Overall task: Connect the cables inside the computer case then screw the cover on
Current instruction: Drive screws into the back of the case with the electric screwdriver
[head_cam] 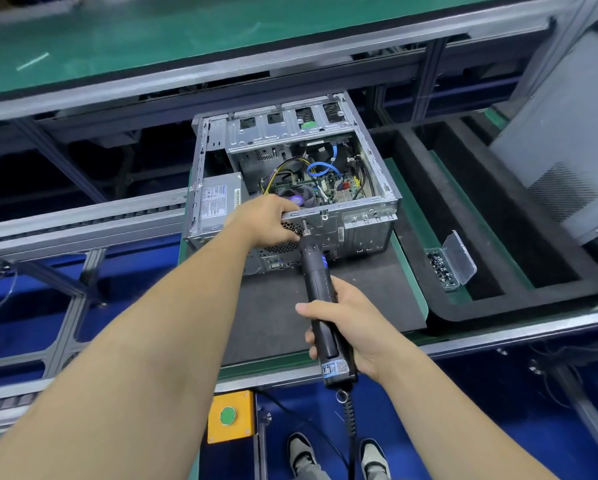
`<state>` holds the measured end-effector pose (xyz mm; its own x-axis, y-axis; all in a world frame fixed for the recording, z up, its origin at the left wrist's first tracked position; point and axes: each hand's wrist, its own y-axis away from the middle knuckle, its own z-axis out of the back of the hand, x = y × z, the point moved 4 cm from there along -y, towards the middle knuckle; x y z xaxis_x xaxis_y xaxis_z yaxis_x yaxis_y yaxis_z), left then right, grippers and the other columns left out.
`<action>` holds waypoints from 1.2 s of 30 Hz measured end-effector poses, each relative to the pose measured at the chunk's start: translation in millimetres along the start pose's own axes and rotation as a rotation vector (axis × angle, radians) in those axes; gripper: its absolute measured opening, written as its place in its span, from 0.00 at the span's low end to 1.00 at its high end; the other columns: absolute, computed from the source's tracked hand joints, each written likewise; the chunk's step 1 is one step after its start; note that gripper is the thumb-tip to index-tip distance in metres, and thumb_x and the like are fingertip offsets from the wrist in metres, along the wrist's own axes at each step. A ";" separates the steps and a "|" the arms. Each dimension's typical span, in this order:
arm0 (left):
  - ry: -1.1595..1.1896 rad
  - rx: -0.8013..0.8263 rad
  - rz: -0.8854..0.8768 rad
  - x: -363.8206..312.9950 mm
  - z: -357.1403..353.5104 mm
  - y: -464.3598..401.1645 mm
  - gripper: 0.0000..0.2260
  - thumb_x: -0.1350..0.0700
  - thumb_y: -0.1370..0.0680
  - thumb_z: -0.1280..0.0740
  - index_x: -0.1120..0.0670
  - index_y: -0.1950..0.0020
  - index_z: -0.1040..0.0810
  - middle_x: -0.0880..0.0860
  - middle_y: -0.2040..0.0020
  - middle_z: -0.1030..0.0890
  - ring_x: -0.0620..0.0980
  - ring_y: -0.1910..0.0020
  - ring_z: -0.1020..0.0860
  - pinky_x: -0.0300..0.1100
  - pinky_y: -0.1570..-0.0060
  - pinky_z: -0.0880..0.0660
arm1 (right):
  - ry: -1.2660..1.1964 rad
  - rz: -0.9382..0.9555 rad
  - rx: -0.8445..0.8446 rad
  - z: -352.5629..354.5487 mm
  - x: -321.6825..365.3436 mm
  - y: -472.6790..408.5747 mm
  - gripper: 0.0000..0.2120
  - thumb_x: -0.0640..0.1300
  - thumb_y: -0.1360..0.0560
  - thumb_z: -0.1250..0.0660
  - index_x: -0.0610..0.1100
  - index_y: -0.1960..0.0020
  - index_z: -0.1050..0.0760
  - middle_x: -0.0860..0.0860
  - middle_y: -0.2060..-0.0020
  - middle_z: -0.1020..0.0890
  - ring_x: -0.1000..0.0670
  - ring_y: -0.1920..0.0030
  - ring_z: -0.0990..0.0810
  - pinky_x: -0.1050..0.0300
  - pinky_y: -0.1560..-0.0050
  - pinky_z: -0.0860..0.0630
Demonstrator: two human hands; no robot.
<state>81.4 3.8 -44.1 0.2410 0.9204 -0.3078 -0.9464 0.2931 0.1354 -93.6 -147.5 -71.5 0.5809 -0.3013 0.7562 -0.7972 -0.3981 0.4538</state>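
Open computer case (292,174) on its side on a dark mat (280,306), rear panel facing the wearer, open side up. Inside: motherboard with blue cable (320,168) looped, yellow-and-black wires (283,168) to its left, power supply (214,202) at the left end.

Around: clear box of screws (449,261), lid up, right of the mat on the green edge; grey cover panel (564,140) leaning at far right; yellow box with green button (230,415) below the bench edge; conveyor rails to the left.

Electric screwdriver (320,299) long axis running from lower right up and away, bit tip touching the case's rear panel just below the top rim.

Right hand (349,327) wrapped around screwdriver body. Left hand (268,220) curled over the rear rim beside the bit; fingertips hidden inside the case.

Screw under the bit too small to make out. Screwdriver cord cut off at the bottom edge.
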 end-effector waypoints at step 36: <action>0.274 0.019 -0.002 4.1 2.4 -8.0 0.17 0.54 0.33 0.20 0.47 0.46 0.15 0.44 0.54 0.15 0.48 0.52 0.17 0.49 0.45 0.21 | 0.078 0.010 -0.014 9.2 -11.5 5.5 0.20 0.39 0.34 0.26 0.52 0.45 0.26 0.45 0.63 0.24 0.43 0.69 0.23 0.50 0.68 0.23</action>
<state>90.5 5.8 -44.3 0.1733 0.8162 -0.5511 -0.9412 0.3020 0.1513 -103.1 -154.1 -82.0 0.5591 -0.2365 0.7947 -0.8052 -0.3835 0.4524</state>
